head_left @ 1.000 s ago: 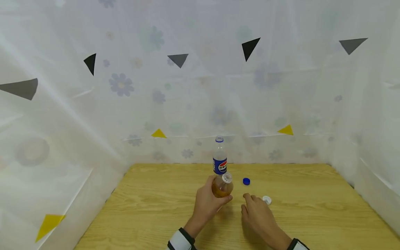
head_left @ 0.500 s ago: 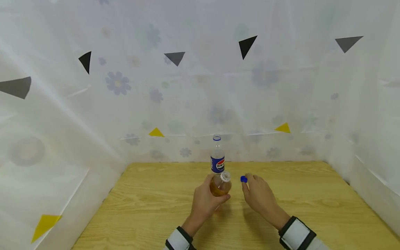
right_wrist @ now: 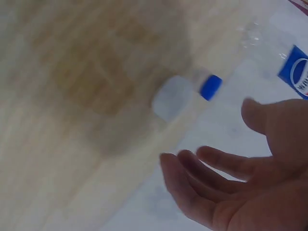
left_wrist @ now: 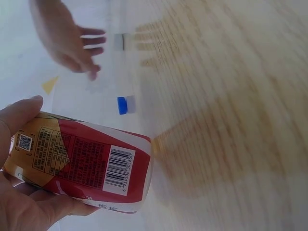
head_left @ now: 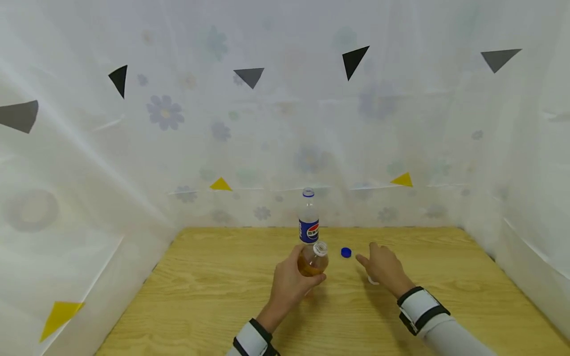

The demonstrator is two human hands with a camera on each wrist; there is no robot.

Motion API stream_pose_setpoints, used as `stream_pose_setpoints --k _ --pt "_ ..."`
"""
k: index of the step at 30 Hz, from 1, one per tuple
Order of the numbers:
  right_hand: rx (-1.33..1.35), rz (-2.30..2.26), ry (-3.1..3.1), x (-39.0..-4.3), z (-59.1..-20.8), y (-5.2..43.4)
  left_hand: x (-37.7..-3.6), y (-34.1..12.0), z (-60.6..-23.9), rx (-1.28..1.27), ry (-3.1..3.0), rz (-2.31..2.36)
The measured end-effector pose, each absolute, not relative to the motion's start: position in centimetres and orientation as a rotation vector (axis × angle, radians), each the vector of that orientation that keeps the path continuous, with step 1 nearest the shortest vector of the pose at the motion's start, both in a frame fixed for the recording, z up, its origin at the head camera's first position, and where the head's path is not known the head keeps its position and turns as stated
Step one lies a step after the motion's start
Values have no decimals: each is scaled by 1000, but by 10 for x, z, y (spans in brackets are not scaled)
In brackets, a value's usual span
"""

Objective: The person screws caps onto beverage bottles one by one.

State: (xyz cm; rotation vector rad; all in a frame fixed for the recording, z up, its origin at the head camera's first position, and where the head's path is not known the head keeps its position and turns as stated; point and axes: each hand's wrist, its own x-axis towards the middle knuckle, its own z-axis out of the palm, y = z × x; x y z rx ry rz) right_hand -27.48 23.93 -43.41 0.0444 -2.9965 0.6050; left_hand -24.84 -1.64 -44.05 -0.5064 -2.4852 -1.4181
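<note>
My left hand (head_left: 287,284) grips an uncapped bottle of amber drink (head_left: 313,267) around its body, its neck leaning a little to the right. In the left wrist view the bottle's red and gold label (left_wrist: 91,161) carries a barcode. Fingers loosely bent and holding nothing, my right hand (head_left: 386,269) hovers over the table by a white cap (right_wrist: 173,97), which it mostly hides from the head view. A blue cap (head_left: 346,252) lies between the two hands. Behind the held bottle stands a clear, uncapped Pepsi bottle (head_left: 309,227) with a blue label.
The wooden table (head_left: 213,267) ends at a pale plastic curtain (head_left: 285,138) with faint flowers and black, grey and yellow triangles. Similar sheets rise along the left and right sides.
My right hand went from beside the white cap to the blue cap, touched it, then drew back to the right. The blue cap stays on the table. My left hand keeps holding the drink bottle.
</note>
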Motion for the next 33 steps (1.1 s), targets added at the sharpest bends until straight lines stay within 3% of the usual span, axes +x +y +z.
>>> stream_pose_setpoints --k 7,33 --pt "19 602 -3115 -274 -453 242 -249 -16 -440 -517 -2495 -1404" --pt "136 516 -3030 -265 -451 234 -251 -17 -440 -513 -2507 -1404"
